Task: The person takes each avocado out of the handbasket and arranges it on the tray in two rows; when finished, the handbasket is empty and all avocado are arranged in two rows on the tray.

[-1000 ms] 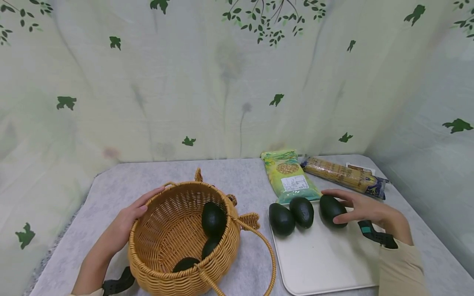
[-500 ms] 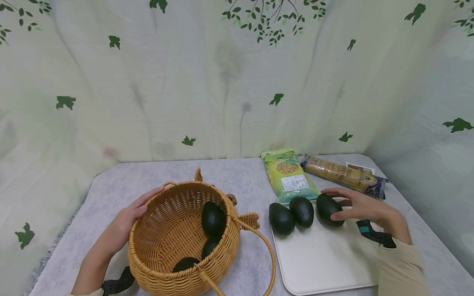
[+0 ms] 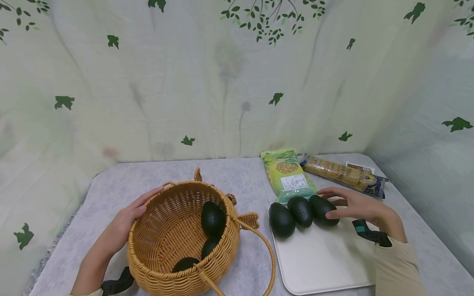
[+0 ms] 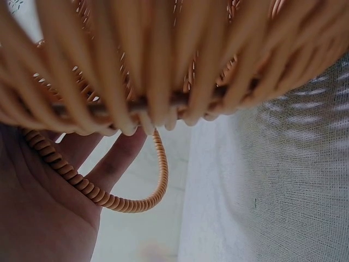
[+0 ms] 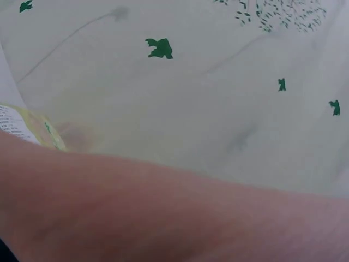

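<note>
My left hand (image 3: pixel 127 222) rests against the left side of the wicker basket (image 3: pixel 148 263), its fingers lying fairly straight along the rim. In the left wrist view, a loop of the handle (image 4: pixel 128 204) crosses the palm of that hand. Inside the basket are three dark avocados, the upper one (image 3: pixel 213 219) the fullest in sight. On the white tray (image 3: pixel 326 263), my right hand (image 3: pixel 355 205) holds an avocado (image 3: pixel 322 210) between thumb and fingers. It sits against a second avocado (image 3: pixel 300 211), with a third (image 3: pixel 281 220) to the left. The right wrist view shows mostly skin, blurred.
Behind the tray lies a green-yellow bag (image 3: pixel 290 176) with a white label. A long pack of pasta (image 3: pixel 340 174) lies to its right, with a small card (image 3: pixel 359 167) behind it. A leaf-print curtain (image 3: pixel 207 82) hangs beyond the table's back edge.
The avocado in my right hand has slid left along the tray, closing the gap to the other two. My left hand and the basket have stayed put.
</note>
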